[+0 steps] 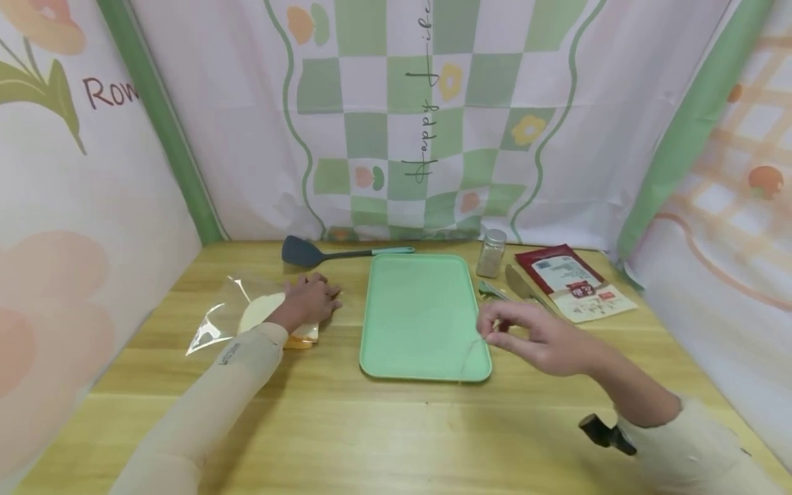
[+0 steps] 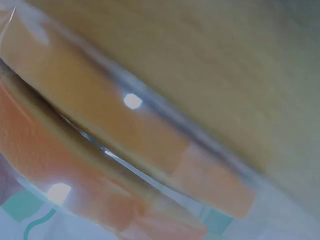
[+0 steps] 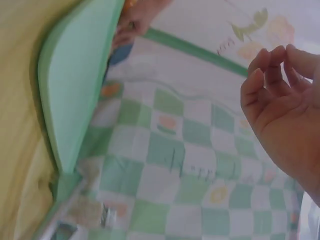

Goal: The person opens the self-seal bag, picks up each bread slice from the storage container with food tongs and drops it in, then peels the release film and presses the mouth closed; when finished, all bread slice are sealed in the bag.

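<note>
In the head view my left hand (image 1: pixel 307 301) rests on a clear plastic bag (image 1: pixel 213 317) of sliced bread (image 1: pixel 260 311), left of the green tray. Its fingers lie over the bag's right part, and the palm hides some of the bread. Close up in the left wrist view, brown-crusted bread slices (image 2: pixel 100 100) stand out through shiny film. Over the tray's right edge, my right hand (image 1: pixel 544 337) pinches a thin pale strand (image 1: pixel 465 361) between thumb and fingertips. The strand hangs down over the tray (image 1: pixel 421 316). In the right wrist view the right hand (image 3: pixel 285 105) is raised, fingertips meeting the thumb.
Behind the tray lies a spatula (image 1: pixel 303 253) with a dark head. At the back right stand a lidded glass jar (image 1: pixel 491 254) and a red and white packet (image 1: pixel 578 285). A knife (image 1: pixel 522 283) and a green-handled utensil (image 1: pixel 491 291) lie beside the tray. Printed curtains surround the table.
</note>
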The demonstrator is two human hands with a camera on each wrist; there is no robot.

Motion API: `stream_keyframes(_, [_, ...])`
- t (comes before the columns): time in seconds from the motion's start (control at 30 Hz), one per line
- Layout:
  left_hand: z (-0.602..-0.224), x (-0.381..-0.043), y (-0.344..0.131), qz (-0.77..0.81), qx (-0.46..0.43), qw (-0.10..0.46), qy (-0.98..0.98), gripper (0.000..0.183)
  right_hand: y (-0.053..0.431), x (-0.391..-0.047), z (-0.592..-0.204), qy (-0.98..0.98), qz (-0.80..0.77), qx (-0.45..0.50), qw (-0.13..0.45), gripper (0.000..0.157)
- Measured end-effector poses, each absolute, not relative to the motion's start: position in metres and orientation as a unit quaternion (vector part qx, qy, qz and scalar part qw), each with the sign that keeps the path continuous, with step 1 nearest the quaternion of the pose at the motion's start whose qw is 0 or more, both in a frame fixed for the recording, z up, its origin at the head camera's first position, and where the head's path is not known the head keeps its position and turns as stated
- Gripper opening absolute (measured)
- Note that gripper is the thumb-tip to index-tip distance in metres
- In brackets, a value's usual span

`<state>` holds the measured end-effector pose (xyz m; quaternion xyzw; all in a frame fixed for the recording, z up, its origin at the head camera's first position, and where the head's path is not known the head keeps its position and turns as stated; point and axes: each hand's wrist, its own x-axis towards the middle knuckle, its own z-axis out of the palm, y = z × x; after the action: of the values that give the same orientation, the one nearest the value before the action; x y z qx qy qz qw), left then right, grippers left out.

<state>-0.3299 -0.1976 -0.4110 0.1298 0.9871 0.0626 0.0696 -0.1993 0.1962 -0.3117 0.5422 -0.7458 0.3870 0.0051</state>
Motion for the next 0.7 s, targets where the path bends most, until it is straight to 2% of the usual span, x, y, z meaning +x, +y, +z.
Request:
stream_keyframes(0.1, [-0.410,-0.330,-0.198,0.068,0.135,0.072,0.986,0.047,0.221,-0.201,-0.308,-0.762,0.371,0.530,-0.017,0.037])
stream_keyframes(0.27, [-0.409,-0.331,-0.200,0.066,0.136,0.078,0.985,0.048,0.261,-0.213,-0.312,-0.795,0.335,0.499,-0.079,0.030])
stream_keyframes(0.5, [-0.410,-0.333,-0.202,0.071,0.136,0.069,0.986,0.047,0.299,-0.238,-0.325,-0.798,0.349,0.434,-0.230,0.016])
stream_keyframes(0.7, [-0.415,-0.333,-0.201,0.072,0.138,0.071,0.985,0.048,0.315,-0.251,-0.344,-0.815,0.362,0.382,-0.244,0.007])
